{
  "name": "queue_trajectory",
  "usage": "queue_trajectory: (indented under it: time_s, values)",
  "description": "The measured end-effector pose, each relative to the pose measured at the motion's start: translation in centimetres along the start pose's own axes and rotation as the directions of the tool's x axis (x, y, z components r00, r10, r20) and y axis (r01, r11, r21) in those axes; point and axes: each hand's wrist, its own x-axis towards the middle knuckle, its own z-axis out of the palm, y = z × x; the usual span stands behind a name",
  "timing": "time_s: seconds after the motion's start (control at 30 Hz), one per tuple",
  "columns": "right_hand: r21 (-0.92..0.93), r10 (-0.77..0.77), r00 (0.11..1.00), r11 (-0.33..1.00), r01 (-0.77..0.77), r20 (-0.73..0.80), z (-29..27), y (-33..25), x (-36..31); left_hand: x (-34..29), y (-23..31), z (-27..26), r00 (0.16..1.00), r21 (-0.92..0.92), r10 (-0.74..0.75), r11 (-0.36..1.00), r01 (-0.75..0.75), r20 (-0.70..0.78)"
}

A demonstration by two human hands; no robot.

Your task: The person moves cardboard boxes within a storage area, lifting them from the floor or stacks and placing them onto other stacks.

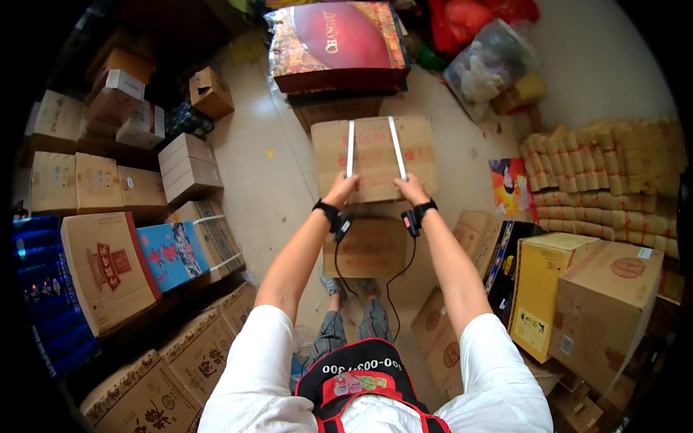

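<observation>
A brown cardboard carton (374, 162) with faint red print is in front of me, bound by two white packing straps (396, 144). My left hand (343, 189) is closed around the near end of the left strap, at the carton's near edge. Gripped the same way, the right strap runs into my right hand (412, 189). Whether the carton hangs from the straps or rests on something, I cannot tell. A second brown carton (366, 249) shows just nearer, below my wrists and close to my feet.
Beyond the strapped carton stands a large red and gold box (339, 43). Stacked cartons line the left, including a white-and-red one (108, 270) and a blue one (170, 252). On the right are a yellow box (545, 289), a brown carton (606, 310) and bundled brown packs (577, 162).
</observation>
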Motion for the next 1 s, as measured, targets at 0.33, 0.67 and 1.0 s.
queue_trajectory:
  time_s: [0.33,0.67,1.0]
  values:
    - [0.159,-0.246,0.880,0.968,0.197,0.406,-2.2,-1.4,-25.4,-29.4,-5.0,-2.1,0.996,-0.424,-0.088,0.902,0.078,-0.003]
    - [-0.112,-0.190,0.401,0.778,0.618,0.896,-0.1,-3.9,-48.9,-65.3,-10.8,7.8,0.814,-0.753,-0.425,0.657,-0.024,-0.397]
    - [0.091,-0.034,-0.084,0.396,0.914,0.996,8.8,0.3,-66.1,-82.8,-25.0,21.7,0.404,-0.639,-0.498,0.543,-0.544,-0.767]
